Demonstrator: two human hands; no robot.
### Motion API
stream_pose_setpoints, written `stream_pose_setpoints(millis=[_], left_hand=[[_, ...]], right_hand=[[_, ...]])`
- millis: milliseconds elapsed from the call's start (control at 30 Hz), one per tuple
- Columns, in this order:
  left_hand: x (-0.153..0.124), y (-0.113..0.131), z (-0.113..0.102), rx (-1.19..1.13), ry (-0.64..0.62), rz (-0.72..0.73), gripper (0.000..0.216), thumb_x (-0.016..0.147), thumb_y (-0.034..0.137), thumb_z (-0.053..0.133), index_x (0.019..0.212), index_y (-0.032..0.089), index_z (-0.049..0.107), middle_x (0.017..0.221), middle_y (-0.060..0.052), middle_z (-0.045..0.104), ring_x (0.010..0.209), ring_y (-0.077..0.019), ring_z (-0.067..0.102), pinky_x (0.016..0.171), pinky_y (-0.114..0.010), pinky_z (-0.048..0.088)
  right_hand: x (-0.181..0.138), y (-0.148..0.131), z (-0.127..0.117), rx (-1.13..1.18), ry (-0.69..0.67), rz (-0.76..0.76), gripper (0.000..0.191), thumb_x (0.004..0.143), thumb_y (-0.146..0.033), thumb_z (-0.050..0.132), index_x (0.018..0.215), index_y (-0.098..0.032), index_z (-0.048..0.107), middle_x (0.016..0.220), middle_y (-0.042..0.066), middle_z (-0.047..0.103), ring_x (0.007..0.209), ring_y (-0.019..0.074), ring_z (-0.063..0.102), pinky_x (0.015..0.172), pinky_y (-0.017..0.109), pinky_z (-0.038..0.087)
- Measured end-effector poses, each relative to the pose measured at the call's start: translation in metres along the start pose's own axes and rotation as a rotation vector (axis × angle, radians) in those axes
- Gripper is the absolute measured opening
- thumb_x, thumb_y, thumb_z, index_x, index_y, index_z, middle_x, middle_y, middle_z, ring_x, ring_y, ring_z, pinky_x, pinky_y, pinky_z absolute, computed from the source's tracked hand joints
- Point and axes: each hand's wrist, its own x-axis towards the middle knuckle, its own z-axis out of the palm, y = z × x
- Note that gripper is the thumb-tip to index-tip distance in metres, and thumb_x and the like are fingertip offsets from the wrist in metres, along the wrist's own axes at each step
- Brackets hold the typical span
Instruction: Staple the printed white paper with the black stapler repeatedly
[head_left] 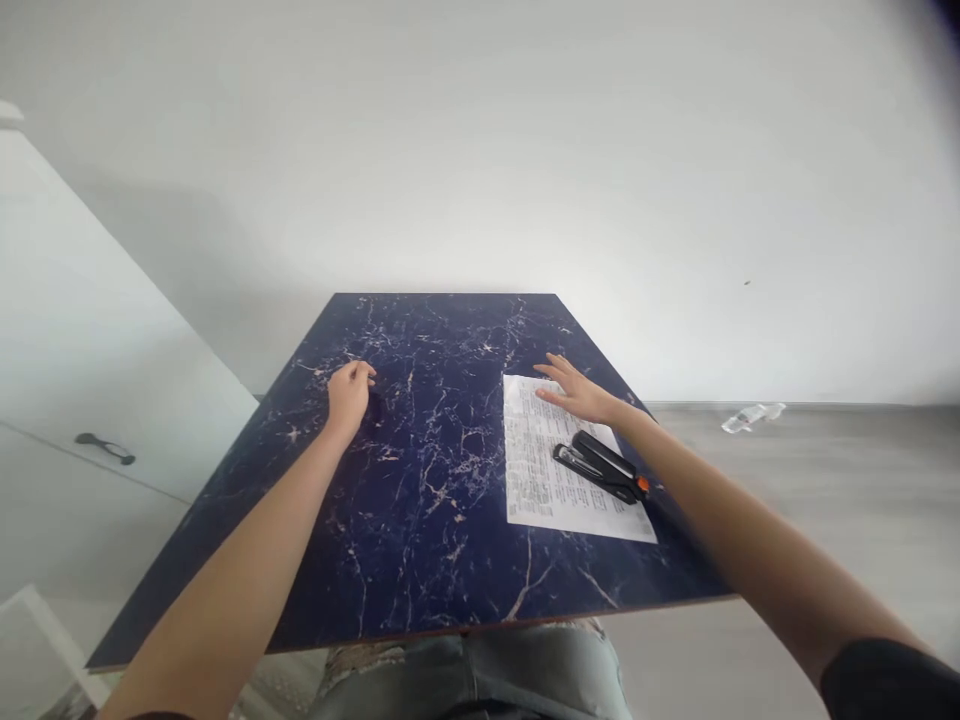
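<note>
A dark blue marbled table (420,500) fills the middle of the view. On its right side lies a printed paper sheet (547,480) with a black stapler (600,466) resting on it. My right hand (577,393) lies flat on the far end of the sheet, fingers spread, just beyond the stapler. My left hand (349,393) rests on the bare tabletop at the far left, fingers curled loosely, with nothing visible in it.
A white wall stands right behind the table. A white cabinet with a dark handle (105,447) is at the left. A clear plastic bottle (751,415) lies on the grey floor at the right.
</note>
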Motion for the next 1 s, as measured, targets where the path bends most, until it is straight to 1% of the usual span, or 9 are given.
stream_pose_setpoints(millis=[133, 300, 433, 567, 633, 733, 800, 933, 1000], left_hand=[[0.001, -0.009, 0.004, -0.054, 0.042, -0.016, 0.029, 0.093, 0.034, 0.051, 0.074, 0.021, 0.068, 0.069, -0.003, 0.069, 0.071, -0.0217, 0.067, 0.069, -0.03, 0.045], [0.009, -0.013, 0.004, -0.208, 0.103, -0.065, 0.024, 0.089, 0.033, 0.058, 0.07, 0.021, 0.067, 0.065, -0.002, 0.065, 0.067, -0.02, 0.064, 0.065, -0.029, 0.042], [0.029, -0.018, -0.045, -0.461, 0.223, -0.131, 0.027, 0.083, 0.032, 0.061, 0.061, 0.022, 0.048, 0.057, 0.002, 0.052, 0.053, -0.0128, 0.05, 0.055, -0.025, 0.035], [0.041, -0.03, -0.114, -0.776, 0.3, -0.16, 0.048, 0.083, 0.036, 0.057, 0.064, 0.023, 0.014, 0.05, 0.009, 0.018, 0.042, -0.0086, 0.019, 0.047, -0.023, 0.026], [0.041, -0.037, -0.133, -0.909, 0.333, -0.164, 0.05, 0.082, 0.035, 0.054, 0.069, 0.022, 0.008, 0.051, 0.008, 0.011, 0.042, -0.0091, 0.013, 0.044, -0.023, 0.021], [0.042, -0.044, -0.135, -1.065, 0.347, -0.183, 0.049, 0.079, 0.032, 0.052, 0.073, 0.021, 0.005, 0.052, 0.007, 0.009, 0.043, -0.009, 0.012, 0.043, -0.023, 0.019], [0.044, -0.047, -0.129, -1.139, 0.33, -0.204, 0.049, 0.078, 0.03, 0.052, 0.074, 0.021, 0.004, 0.054, 0.007, 0.009, 0.043, -0.0087, 0.012, 0.043, -0.023, 0.019], [0.046, -0.046, -0.122, -1.238, 0.291, -0.234, 0.044, 0.079, 0.025, 0.048, 0.075, 0.021, 0.005, 0.057, 0.007, 0.008, 0.042, -0.0086, 0.013, 0.043, -0.023, 0.019], [0.046, -0.044, -0.121, -1.267, 0.278, -0.241, 0.043, 0.079, 0.024, 0.048, 0.076, 0.021, 0.005, 0.057, 0.007, 0.008, 0.042, -0.0083, 0.014, 0.043, -0.023, 0.02]], right_hand=[[0.028, 0.003, 0.035, -0.21, -0.084, 0.007, 0.104, 0.098, -0.088, 0.026, 0.177, -0.021, 0.018, 0.183, 0.013, 0.003, 0.169, 0.0392, -0.002, 0.135, 0.063, 0.003], [0.044, -0.03, 0.057, -0.238, -0.046, -0.028, 0.101, 0.099, -0.087, 0.024, 0.177, -0.024, 0.017, 0.183, 0.011, 0.0, 0.168, 0.0407, 0.0, 0.134, 0.066, 0.003], [0.082, -0.104, 0.08, -0.185, -0.059, -0.163, 0.1, 0.099, -0.088, 0.027, 0.177, -0.025, 0.019, 0.183, 0.013, -0.001, 0.169, 0.0408, 0.001, 0.132, 0.069, 0.0], [0.129, -0.195, 0.113, -0.118, -0.085, -0.307, 0.1, 0.099, -0.086, 0.033, 0.176, -0.023, 0.023, 0.183, 0.015, 0.002, 0.169, 0.0421, 0.001, 0.13, 0.073, -0.003], [0.147, -0.235, 0.128, -0.1, -0.106, -0.347, 0.101, 0.1, -0.085, 0.036, 0.176, -0.02, 0.022, 0.182, 0.016, 0.0, 0.169, 0.0416, 0.0, 0.13, 0.072, -0.004], [0.166, -0.277, 0.142, -0.079, -0.143, -0.403, 0.099, 0.1, -0.083, 0.038, 0.176, -0.022, 0.021, 0.182, 0.013, -0.001, 0.17, 0.0398, -0.001, 0.13, 0.073, -0.005], [0.171, -0.29, 0.146, -0.068, -0.153, -0.451, 0.098, 0.101, -0.082, 0.039, 0.176, -0.021, 0.022, 0.182, 0.013, -0.001, 0.17, 0.04, -0.003, 0.129, 0.075, -0.006], [0.165, -0.288, 0.149, -0.015, -0.053, -0.609, 0.071, 0.113, -0.06, 0.033, 0.173, -0.022, 0.032, 0.183, 0.009, 0.007, 0.17, 0.0353, -0.002, 0.13, 0.075, -0.003], [0.156, -0.279, 0.149, 0.01, -0.096, -0.731, 0.06, 0.116, -0.048, 0.03, 0.171, -0.026, 0.038, 0.182, 0.006, 0.017, 0.17, 0.0312, 0.008, 0.134, 0.069, 0.003]])
